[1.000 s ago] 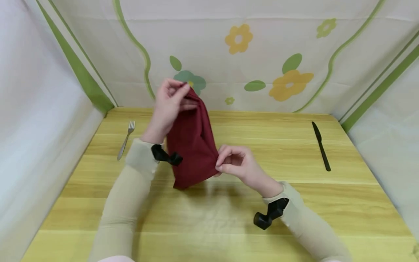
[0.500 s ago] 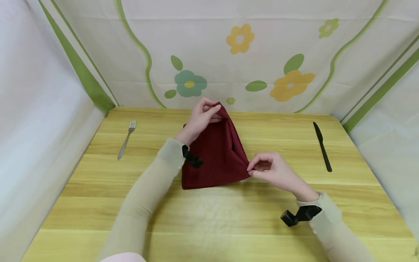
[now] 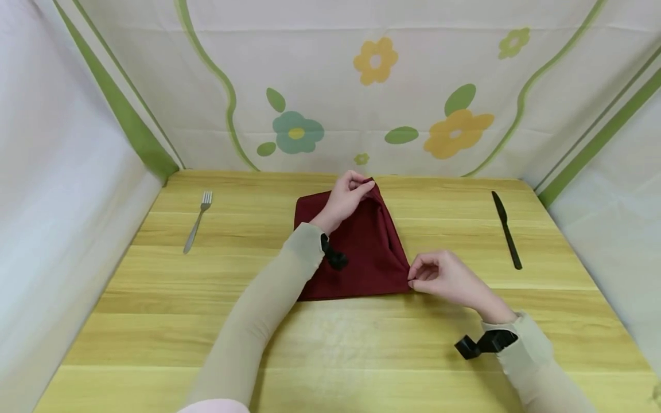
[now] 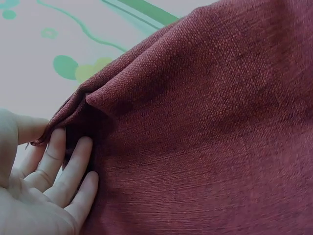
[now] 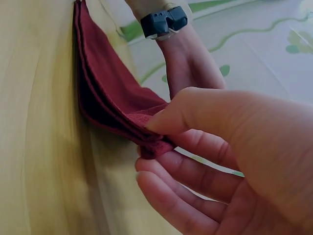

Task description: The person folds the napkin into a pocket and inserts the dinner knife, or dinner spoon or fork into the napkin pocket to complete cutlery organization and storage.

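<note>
A dark red cloth napkin (image 3: pixel 369 252) lies folded in layers near the middle of the wooden table. At its far right corner, my left hand (image 3: pixel 345 201) pinches the raised edge between thumb and fingers. My right hand (image 3: pixel 454 282) grips the near right corner, thumb on top. In the left wrist view, the woven napkin (image 4: pixel 205 127) sags in a fold beside the left hand (image 4: pixel 44 191). From the right wrist, the napkin's (image 5: pixel 110 73) stacked layers show a gap between them, with the corner pinched by the right hand (image 5: pixel 210 147).
A silver fork (image 3: pixel 197 222) lies on the left side of the wooden table (image 3: pixel 330 367). On the right is a black knife (image 3: pixel 507 229). A white curtain (image 3: pixel 330 74) with flower prints hangs behind the table.
Both hands have carried the napkin to the right and lowered it onto the table. It hung steeply before and now lies flatter. Fork and knife have stayed in place.
</note>
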Tool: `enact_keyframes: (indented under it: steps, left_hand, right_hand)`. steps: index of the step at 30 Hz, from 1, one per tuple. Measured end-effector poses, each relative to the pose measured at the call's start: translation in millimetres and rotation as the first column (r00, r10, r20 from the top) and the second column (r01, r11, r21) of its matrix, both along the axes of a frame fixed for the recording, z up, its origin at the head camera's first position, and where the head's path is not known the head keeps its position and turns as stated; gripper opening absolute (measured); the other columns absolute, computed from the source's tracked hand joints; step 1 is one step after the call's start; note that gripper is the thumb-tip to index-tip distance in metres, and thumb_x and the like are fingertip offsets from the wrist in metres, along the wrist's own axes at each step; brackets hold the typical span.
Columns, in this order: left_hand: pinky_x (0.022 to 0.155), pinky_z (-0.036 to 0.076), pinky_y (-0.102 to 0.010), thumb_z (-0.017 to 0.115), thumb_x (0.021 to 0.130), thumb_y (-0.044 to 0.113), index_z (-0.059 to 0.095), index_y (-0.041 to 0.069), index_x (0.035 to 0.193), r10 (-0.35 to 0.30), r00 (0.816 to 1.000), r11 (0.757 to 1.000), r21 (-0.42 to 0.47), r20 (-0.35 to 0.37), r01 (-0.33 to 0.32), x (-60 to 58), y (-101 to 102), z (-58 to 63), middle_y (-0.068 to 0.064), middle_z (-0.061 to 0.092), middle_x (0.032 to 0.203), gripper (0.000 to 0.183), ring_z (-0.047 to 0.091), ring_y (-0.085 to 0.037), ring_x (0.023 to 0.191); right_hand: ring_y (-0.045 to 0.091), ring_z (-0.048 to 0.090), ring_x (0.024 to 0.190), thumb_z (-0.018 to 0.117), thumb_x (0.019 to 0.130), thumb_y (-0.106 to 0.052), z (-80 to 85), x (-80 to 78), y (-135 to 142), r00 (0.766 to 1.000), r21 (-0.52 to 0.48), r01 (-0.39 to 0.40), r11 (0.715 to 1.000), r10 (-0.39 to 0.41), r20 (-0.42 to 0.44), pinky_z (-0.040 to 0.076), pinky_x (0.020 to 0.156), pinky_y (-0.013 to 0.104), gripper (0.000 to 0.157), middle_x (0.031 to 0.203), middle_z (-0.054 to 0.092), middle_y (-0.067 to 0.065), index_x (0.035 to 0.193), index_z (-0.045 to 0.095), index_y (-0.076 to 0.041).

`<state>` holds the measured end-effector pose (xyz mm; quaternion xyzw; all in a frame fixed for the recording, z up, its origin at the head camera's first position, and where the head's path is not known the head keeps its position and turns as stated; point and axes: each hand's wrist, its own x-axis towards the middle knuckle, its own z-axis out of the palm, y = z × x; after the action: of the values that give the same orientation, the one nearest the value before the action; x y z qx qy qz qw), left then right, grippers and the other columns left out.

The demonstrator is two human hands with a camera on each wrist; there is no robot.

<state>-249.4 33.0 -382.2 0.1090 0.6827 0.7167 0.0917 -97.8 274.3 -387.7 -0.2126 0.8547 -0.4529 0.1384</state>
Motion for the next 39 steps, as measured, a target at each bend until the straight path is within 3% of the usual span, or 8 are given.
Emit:
enact_keyframes:
  steps: [7,15,18,24,28,30,34,39]
  left_hand:
    - [0.091,0.053,-0.030,0.064,0.103,0.017,0.058,0.007,0.114,0.021,0.997,1.000,-0.006,0.075,-0.021,3.1,13,-14.5,-0.011,0.065,0.104,0.017,0.066,-0.021,0.097]
    - [0.087,0.053,-0.029,0.067,0.101,0.017,0.059,0.008,0.110,0.064,0.993,0.998,-0.020,0.094,-0.063,5.7,27,-26.5,-0.009,0.063,0.096,0.015,0.065,-0.021,0.092]
    - [0.087,0.053,-0.029,0.068,0.101,0.016,0.059,0.009,0.108,0.075,0.991,0.997,-0.013,0.112,-0.074,5.5,30,-31.3,-0.008,0.063,0.095,0.014,0.065,-0.020,0.091]
    - [0.093,0.053,-0.031,0.064,0.103,0.015,0.058,0.005,0.117,0.002,0.991,0.999,0.033,0.135,-0.007,5.7,29,-35.8,-0.011,0.067,0.103,0.018,0.068,-0.021,0.099]
    - [0.101,0.049,-0.036,0.062,0.104,0.018,0.055,0.000,0.133,-0.053,0.992,0.998,0.041,0.118,0.049,2.4,14,-32.5,-0.016,0.069,0.116,0.034,0.067,-0.027,0.110]
    - [0.102,0.048,-0.040,0.063,0.104,0.020,0.056,0.001,0.136,-0.046,0.995,0.999,0.029,0.093,0.043,-1.2,2,-29.2,-0.018,0.068,0.120,0.038,0.066,-0.031,0.113]
    - [0.100,0.049,-0.046,0.066,0.102,0.020,0.063,0.002,0.132,0.028,1.000,1.000,-0.006,0.006,-0.028,-12.7,-32,-24.9,-0.021,0.068,0.120,0.034,0.063,-0.038,0.114]
    - [0.101,0.047,-0.049,0.065,0.103,0.018,0.065,0.002,0.132,0.137,0.989,0.988,-0.070,-0.048,-0.141,-24.0,-83,-21.2,-0.018,0.067,0.120,0.033,0.059,-0.041,0.117]
  right_hand:
    - [0.019,0.066,0.072,0.078,0.087,-0.001,-6.1,0.7,9,0.999,0.043,0.027,0.999,-0.028,0.040,0.054,0.062,0.028,0.009,0.081,0.069,0.001,0.087,0.070,-0.006]
    - [0.019,0.066,0.072,0.075,0.087,0.003,-12.0,2.5,17,0.997,0.031,0.030,0.999,-0.033,0.073,0.054,0.061,0.027,0.014,0.081,0.069,0.003,0.086,0.070,-0.009]
    - [0.020,0.066,0.073,0.075,0.089,0.001,-13.0,2.4,20,0.997,0.030,0.021,0.999,-0.023,0.080,0.055,0.062,0.028,0.009,0.082,0.069,0.004,0.087,0.070,-0.006]
    - [0.019,0.066,0.073,0.077,0.090,-0.005,-13.9,2.8,27,0.995,0.057,0.028,0.998,-0.034,0.096,0.055,0.062,0.028,0.008,0.082,0.069,0.004,0.090,0.070,-0.001]
    - [0.017,0.064,0.072,0.074,0.091,-0.004,-12.0,3.1,32,0.995,0.133,0.059,0.989,-0.069,0.071,0.053,0.062,0.027,0.007,0.083,0.068,0.002,0.087,0.069,-0.006]
    - [0.018,0.062,0.073,0.072,0.093,-0.006,-8.7,2.1,36,0.992,0.180,0.104,0.978,-0.114,0.051,0.052,0.062,0.027,0.006,0.084,0.067,0.002,0.088,0.069,-0.007]
    - [0.018,0.062,0.078,0.071,0.098,-0.018,-1.2,-6.3,41,0.978,0.234,0.209,0.950,-0.208,-0.027,0.052,0.065,0.028,0.011,0.089,0.068,0.003,0.098,0.071,-0.007]
    - [0.022,0.064,0.088,0.070,0.099,-0.030,8.0,-29.3,39,0.965,0.223,0.259,0.940,-0.246,-0.088,0.053,0.071,0.029,0.029,0.099,0.071,0.006,0.109,0.072,-0.004]
